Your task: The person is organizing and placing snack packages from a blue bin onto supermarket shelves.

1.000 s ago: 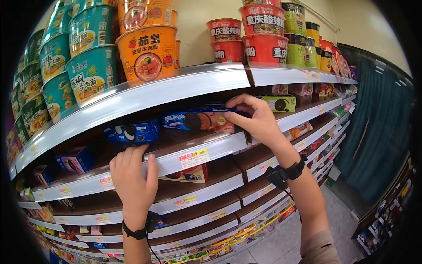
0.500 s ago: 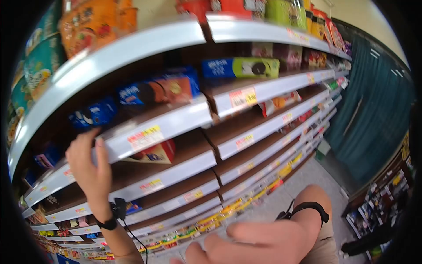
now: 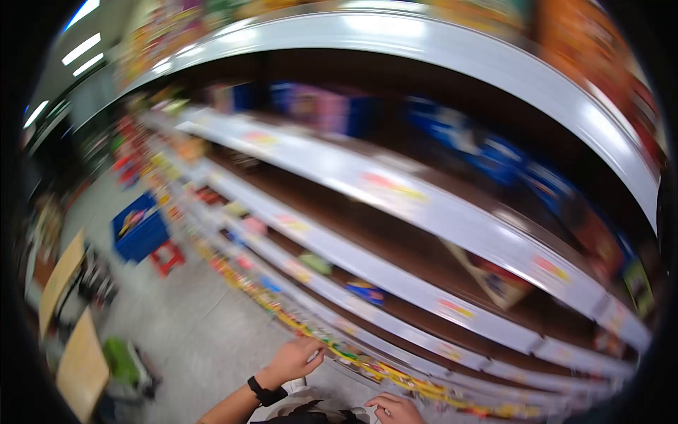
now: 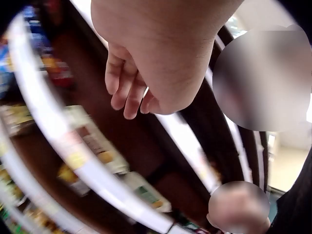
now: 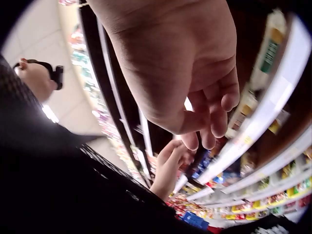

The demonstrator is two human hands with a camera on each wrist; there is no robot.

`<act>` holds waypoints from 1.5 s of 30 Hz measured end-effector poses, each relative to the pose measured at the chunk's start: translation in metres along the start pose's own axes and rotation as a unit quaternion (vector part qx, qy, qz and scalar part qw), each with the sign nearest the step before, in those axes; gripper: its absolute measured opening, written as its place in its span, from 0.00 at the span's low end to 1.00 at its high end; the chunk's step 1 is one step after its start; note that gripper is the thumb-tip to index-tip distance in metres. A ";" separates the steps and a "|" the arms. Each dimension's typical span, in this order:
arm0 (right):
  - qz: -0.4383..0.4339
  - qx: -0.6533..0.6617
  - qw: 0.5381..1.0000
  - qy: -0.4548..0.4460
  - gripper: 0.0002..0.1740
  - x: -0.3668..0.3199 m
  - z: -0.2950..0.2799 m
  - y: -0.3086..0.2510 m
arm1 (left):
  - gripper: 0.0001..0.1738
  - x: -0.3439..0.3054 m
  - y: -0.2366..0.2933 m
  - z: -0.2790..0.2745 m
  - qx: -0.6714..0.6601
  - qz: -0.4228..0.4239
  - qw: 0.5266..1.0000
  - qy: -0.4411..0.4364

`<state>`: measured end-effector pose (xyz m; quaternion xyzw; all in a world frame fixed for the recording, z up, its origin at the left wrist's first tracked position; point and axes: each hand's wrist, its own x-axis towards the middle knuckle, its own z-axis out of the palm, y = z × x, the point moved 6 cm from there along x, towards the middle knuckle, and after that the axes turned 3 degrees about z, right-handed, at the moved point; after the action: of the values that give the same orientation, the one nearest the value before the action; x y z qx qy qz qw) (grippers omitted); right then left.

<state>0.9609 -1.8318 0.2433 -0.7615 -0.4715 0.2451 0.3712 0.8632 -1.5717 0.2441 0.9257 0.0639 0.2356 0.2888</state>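
My left hand (image 3: 293, 359) hangs low in front of the shelves, its fingers loosely bent and nothing held. In the left wrist view the fingers dangle from the palm beside the shelf boards. Near the bottom edge of the head view is my right hand (image 3: 395, 410), partly cut off. The right wrist view shows it empty too, fingers loosely curled. Above and to the right of both hands, blue Oreo packs (image 3: 501, 161) lie on the upper shelf, blurred. A pink and blue box (image 3: 325, 109) stands farther left on that shelf.
Long white-edged shelves (image 3: 424, 205) run along the right, with a red and cream box (image 3: 498, 283) on a lower level. On the floor to the left are a blue basket (image 3: 141, 237), a red stool (image 3: 167, 258) and wooden-topped seats or tables (image 3: 83, 367).
The view has swung left along the shelves. My left hand has come off the shelf edge and dropped low. My right hand let go of the Oreo pack earlier and now hangs near my body.
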 end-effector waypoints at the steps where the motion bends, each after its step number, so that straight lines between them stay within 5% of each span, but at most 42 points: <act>1: 0.081 0.075 0.992 -0.053 0.09 0.010 0.035 0.005 | 0.11 -0.052 -0.035 -0.005 0.019 -0.044 0.999 0.021; 3: 0.051 0.082 0.991 -0.097 0.09 0.040 0.078 -0.011 | 0.14 -0.176 -0.099 -0.016 -0.058 -0.305 0.950 -0.018; 6: 0.032 0.060 0.994 -0.091 0.08 0.103 0.123 -0.046 | 0.14 -0.307 -0.156 -0.065 -0.048 -0.451 0.885 0.103; 9: -0.119 0.109 0.985 -0.066 0.11 0.182 0.190 -0.067 | 0.15 -0.367 -0.192 -0.140 -0.017 -0.489 0.857 0.164; 16: 0.035 0.078 0.994 -0.073 0.11 0.287 0.361 -0.123 | 0.12 -0.462 -0.289 -0.273 0.035 -0.501 0.835 0.226; 20: 0.107 0.219 0.963 -0.120 0.11 0.344 0.449 -0.151 | 0.11 -0.490 -0.339 -0.308 0.002 -0.510 0.821 0.257; 22: 0.233 0.515 0.819 -0.096 0.09 0.375 0.494 -0.150 | 0.11 -0.505 -0.367 -0.323 -0.023 -0.522 0.814 0.256; 23: 0.268 0.594 0.753 -0.088 0.09 0.395 0.514 -0.149 | 0.11 -0.509 -0.385 -0.333 -0.044 -0.525 0.811 0.255; 24: 0.273 0.592 0.753 -0.090 0.09 0.421 0.531 -0.150 | 0.11 -0.510 -0.405 -0.344 -0.046 -0.529 0.808 0.254; 26: 0.356 0.703 0.610 -0.081 0.10 0.469 0.579 -0.161 | 0.12 -0.513 -0.455 -0.382 -0.116 -0.521 0.799 0.278; 32: 0.390 0.700 0.584 -0.128 0.10 0.606 0.731 -0.198 | 0.13 -0.548 -0.627 -0.505 -0.106 -0.564 0.753 0.320; 34: 0.461 0.704 0.532 -0.093 0.08 0.639 0.787 -0.203 | 0.13 -0.570 -0.668 -0.547 -0.110 -0.567 0.761 0.293; 36: 0.442 0.720 0.523 -0.112 0.06 0.697 0.834 -0.263 | 0.13 -0.588 -0.707 -0.600 0.014 -0.597 0.776 0.204; 38: 0.367 0.724 0.551 -0.197 0.05 0.751 0.870 -0.331 | 0.13 -0.619 -0.748 -0.632 0.030 -0.628 0.749 0.208; 41: 0.366 0.711 0.560 -0.215 0.06 0.805 0.916 -0.455 | 0.13 -0.665 -0.798 -0.690 0.114 -0.645 0.698 0.288; 45: 0.346 0.676 0.604 -0.243 0.07 0.869 0.979 -0.527 | 0.13 -0.679 -0.872 -0.741 0.049 -0.662 0.662 0.348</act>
<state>0.3486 -0.5752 0.0511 -0.3125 0.0534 0.7802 0.5392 -0.0696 -0.6510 0.0158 0.5031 0.7669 0.2839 0.2796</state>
